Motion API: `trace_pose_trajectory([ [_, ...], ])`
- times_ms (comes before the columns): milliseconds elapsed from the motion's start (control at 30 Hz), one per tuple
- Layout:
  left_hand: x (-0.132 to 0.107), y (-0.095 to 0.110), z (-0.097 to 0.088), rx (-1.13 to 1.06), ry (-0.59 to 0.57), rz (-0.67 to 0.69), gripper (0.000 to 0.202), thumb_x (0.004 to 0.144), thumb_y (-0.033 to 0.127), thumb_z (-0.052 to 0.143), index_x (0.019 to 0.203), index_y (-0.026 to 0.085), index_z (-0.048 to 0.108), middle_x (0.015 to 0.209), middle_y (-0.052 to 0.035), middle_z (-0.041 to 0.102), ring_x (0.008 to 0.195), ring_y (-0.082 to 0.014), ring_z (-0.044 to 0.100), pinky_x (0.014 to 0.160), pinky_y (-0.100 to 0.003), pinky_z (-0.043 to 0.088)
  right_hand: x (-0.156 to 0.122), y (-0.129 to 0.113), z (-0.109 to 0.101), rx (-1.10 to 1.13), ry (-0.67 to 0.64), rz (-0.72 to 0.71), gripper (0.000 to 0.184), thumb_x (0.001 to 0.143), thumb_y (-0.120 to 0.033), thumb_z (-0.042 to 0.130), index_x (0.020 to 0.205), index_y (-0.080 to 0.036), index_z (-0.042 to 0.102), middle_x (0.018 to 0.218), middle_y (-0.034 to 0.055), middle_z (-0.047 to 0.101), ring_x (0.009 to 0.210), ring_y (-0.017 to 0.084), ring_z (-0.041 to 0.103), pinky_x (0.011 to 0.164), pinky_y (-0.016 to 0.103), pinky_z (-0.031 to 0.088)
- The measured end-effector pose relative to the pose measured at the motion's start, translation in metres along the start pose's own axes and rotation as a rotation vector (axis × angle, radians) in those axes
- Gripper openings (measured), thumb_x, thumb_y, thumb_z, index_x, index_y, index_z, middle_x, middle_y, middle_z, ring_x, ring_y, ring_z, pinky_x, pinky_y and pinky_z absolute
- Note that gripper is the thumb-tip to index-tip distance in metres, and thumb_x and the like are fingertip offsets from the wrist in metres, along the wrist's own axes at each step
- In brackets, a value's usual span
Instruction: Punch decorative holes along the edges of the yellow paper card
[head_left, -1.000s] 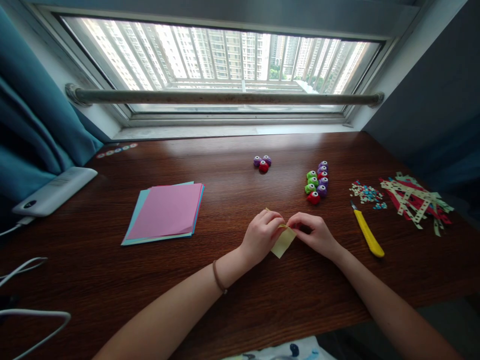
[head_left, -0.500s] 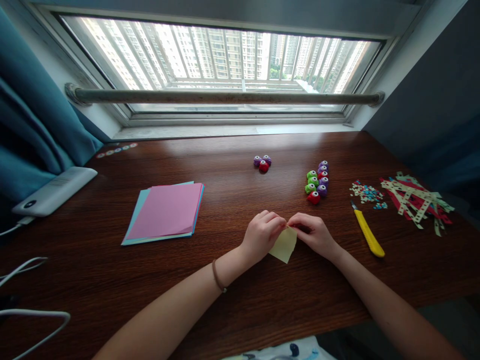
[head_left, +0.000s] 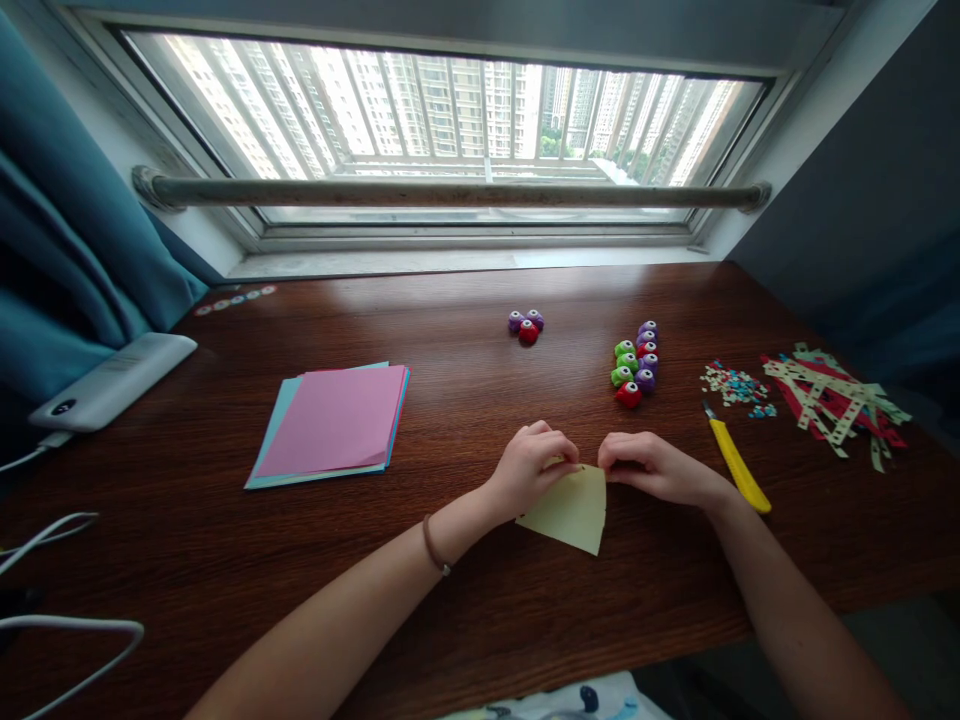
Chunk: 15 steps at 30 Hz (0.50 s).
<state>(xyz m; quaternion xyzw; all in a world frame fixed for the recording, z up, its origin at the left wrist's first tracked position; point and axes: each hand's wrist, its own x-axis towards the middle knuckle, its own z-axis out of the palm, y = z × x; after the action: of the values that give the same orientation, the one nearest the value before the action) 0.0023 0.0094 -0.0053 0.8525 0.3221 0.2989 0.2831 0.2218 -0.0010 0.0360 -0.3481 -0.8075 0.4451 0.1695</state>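
Observation:
A pale yellow sheet of paper [head_left: 571,510] is held low over the near middle of the desk, with small dark marks or holes along its edges. My left hand [head_left: 531,465] pinches its upper left part, the fingers covering that side. At the upper right corner, my right hand [head_left: 649,465] is closed with fingertips pinched on the paper's edge. To the right of that hand lies a yellow utility knife [head_left: 739,468], blade end pointing away from me.
Beyond my hands stand small eye-topped figures in a cluster [head_left: 527,328] and a double row [head_left: 636,365]. Paper bits [head_left: 735,383] and punched strips [head_left: 832,400] lie right. Coloured paper [head_left: 330,425], a white power bank [head_left: 112,382] and white cables [head_left: 75,628] are left.
My right hand has moved right, away from my left hand. The yellow paper has spread wider between them and shows more of its surface.

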Motion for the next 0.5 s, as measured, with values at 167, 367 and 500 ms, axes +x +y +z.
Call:
trace_pose_trajectory([
  [167,0.002,-0.007,-0.004,0.002,0.090,-0.091,0.011,0.085,0.026,0.056,0.078,0.017,0.058,0.071,0.0003,0.057,0.069,-0.0128,0.051,0.062,-0.023,0.043,-0.008,0.011,-0.012,0.164,0.321,0.212,0.025,0.081,-0.039,0.058,0.082,-0.015,0.062,0.082,0.0047,0.062,0.079,0.018,0.056,0.072,0.027,0.045],
  [367,-0.004,-0.003,0.002,0.100,0.102,-0.014,0.012,0.088,0.023,0.051,0.081,0.020,0.060,0.081,0.0006,0.064,0.074,-0.0134,0.053,0.070,-0.028,0.038,-0.016,0.030,-0.025,0.421,0.728,0.393,0.036,0.065,-0.044,0.073,0.083,-0.015,0.065,0.079,0.0054,0.064,0.074,0.017,0.058,0.070,0.026,0.047],
  [500,-0.009,-0.003,0.006,0.179,0.100,0.041,0.016,0.091,0.022,0.045,0.084,0.020,0.059,0.083,0.0016,0.066,0.070,-0.0123,0.056,0.066,-0.029,0.033,-0.020,0.037,-0.029,0.549,0.779,0.428,0.034,0.062,-0.039,0.075,0.085,-0.016,0.066,0.081,0.0051,0.065,0.073,0.015,0.060,0.070,0.024,0.048],
])
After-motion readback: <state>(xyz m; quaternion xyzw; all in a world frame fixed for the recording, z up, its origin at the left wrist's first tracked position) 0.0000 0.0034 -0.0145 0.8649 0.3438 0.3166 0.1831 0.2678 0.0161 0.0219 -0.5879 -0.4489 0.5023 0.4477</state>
